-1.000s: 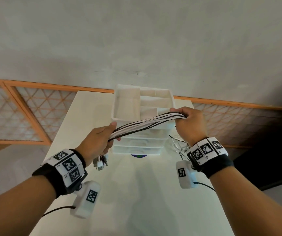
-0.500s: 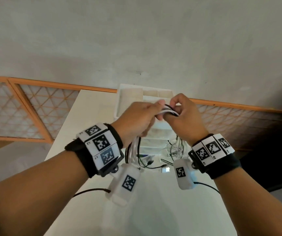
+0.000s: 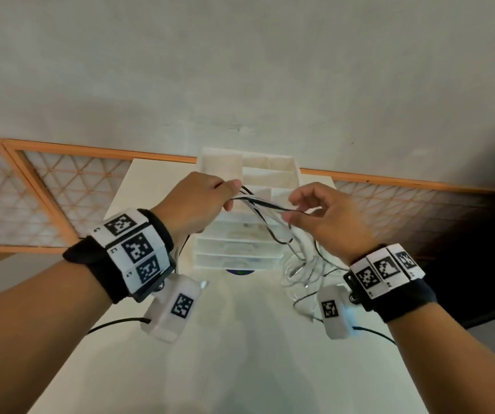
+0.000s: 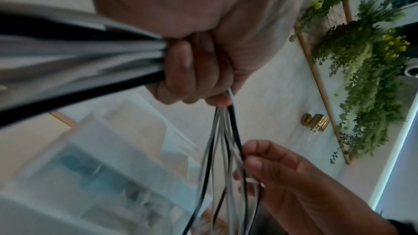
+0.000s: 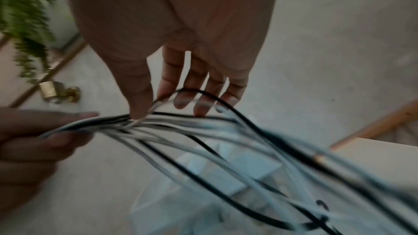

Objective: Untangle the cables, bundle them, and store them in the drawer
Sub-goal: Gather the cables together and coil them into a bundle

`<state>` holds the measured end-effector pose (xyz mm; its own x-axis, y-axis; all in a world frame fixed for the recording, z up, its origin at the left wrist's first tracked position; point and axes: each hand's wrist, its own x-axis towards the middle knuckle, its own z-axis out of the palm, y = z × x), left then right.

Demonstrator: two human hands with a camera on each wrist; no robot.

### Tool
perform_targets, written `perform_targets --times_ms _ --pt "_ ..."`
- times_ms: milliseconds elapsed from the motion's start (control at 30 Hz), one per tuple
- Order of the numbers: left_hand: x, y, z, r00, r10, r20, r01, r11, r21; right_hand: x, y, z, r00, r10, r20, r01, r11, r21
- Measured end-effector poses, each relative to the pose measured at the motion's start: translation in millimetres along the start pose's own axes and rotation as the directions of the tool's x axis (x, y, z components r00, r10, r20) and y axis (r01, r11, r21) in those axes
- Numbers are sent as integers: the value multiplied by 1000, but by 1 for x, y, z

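A bundle of black and white cables (image 3: 259, 201) stretches between my hands above the white drawer unit (image 3: 237, 245). My left hand (image 3: 207, 201) grips one end in a fist (image 4: 192, 71), and thick strands run from it toward the wrist camera. My right hand (image 3: 318, 215) is loose with its fingers spread (image 5: 192, 78). Its thumb touches the strands, and one black cable loops over the fingers. The rest of the cables (image 3: 300, 271) hang down and lie tangled on the table to the right of the unit. All the drawers look closed.
The drawer unit has an open divided tray (image 3: 219, 165) on top and stands at the far end of the white table (image 3: 240, 354). An orange-framed lattice panel (image 3: 61, 201) and a grey wall lie behind. Hanging plants (image 4: 366, 71) show in the wrist views.
One second ago the bundle was stretched taut between both fists. The hands then met over the unit. Now the right hand has slid off to the right and loosened, and the strands have fanned out.
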<state>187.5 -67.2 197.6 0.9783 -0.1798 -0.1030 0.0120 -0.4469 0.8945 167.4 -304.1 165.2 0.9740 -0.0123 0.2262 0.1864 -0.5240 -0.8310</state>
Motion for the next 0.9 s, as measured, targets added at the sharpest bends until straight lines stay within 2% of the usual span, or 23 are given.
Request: perform_targets --times_ms 133,200,300,400,467,600,733,900 --pt "-3 4 5 999 26 40 -24 998 -57 -4 -13 29 987 -42 152 40 999 16" --pt "-3 2 2 1000 10 16 -9 998 -69 -4 -9 35 991 -39 129 34 999 35" --pt "-4 -4 -4 999 -29 -44 24 995 -99 -4 -5 31 998 -51 37 52 998 -26" --pt "-5 -3 -13 997 -24 -70 12 986 -169 -8 5 30 997 -28 69 32 998 -61" --pt "-4 3 -19 998 6 -59 -18 981 -193 -14 7 31 997 -26 74 26 1000 -5" --pt "-5 10 -14 998 57 9 -55 993 -107 -5 -21 37 989 -145 3 144 984 108" --pt "-9 3 -1 999 36 26 -33 994 -102 2 -37 47 976 -216 9 217 976 -12" --pt "-5 0 10 997 4 -71 -10 996 -87 -1 -34 47 982 -180 57 187 962 -198"
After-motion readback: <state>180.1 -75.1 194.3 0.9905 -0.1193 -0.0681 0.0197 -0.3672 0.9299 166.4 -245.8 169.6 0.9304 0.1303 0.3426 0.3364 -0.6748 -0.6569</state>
